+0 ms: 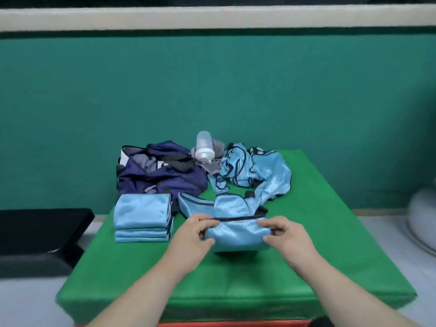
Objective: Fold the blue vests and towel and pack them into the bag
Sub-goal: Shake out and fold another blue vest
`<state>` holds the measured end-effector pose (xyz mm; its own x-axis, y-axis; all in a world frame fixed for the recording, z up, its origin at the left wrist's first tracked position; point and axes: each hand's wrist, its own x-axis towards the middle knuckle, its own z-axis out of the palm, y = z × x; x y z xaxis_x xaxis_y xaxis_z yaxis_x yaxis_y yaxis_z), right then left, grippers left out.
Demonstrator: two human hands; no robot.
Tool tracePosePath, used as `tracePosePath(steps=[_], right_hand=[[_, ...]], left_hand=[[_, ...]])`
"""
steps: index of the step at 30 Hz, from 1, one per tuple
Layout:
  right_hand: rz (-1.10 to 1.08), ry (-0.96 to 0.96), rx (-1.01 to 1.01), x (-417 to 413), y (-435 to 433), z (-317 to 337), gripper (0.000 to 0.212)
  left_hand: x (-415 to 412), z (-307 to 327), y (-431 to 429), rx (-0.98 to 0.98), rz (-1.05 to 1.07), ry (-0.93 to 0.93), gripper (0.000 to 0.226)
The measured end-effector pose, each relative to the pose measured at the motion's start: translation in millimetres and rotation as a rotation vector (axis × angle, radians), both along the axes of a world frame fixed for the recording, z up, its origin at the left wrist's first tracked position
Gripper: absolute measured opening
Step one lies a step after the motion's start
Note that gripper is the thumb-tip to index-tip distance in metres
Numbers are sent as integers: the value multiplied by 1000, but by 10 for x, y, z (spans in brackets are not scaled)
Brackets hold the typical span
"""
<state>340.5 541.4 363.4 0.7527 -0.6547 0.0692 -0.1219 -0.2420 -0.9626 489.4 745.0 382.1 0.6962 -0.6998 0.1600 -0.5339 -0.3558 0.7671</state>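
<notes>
Just below the middle of the frame, the shiny light-blue mesh vest with dark piping (236, 234) lies on the green cloth-covered table (306, 244). Its near part is doubled into a thick band, and the dark-trimmed edge runs along the top between your hands. Its far part is spread flat behind, with one strap trailing to the left.

Your left hand (195, 234) pinches the left end of that band, fingers curled over the trimmed edge and thumb against the front. Your right hand (283, 234) grips the right end the same way, fingers bent over the top and thumb pressed in below.

Just left of the vest sits a neat stack of folded light-blue vests (141, 213). Behind it, at centre left, a dark navy fabric bag (160, 173) lies open and slumped. A loose heap of unfolded light-blue vests (254, 171) fills the table's far right part. Between bag and heap, a translucent white plastic bottle (204, 147) rests on a crumpled grey towel (218, 147).
</notes>
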Motion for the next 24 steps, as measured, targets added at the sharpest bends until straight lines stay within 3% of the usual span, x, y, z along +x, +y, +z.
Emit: tracePosePath(steps=[7,15,24], right_hand=[[-16,113,77,-369,323,-504,33],[-69,131,-34,-32,189,-519,39],[5,376,-175,158,8,-858,35]], left_hand=[[-372,-661,271,26,13,222,43],[-60,-699,-15,59,34,153,47],[166,-1060,-197,132,-16,222,50]])
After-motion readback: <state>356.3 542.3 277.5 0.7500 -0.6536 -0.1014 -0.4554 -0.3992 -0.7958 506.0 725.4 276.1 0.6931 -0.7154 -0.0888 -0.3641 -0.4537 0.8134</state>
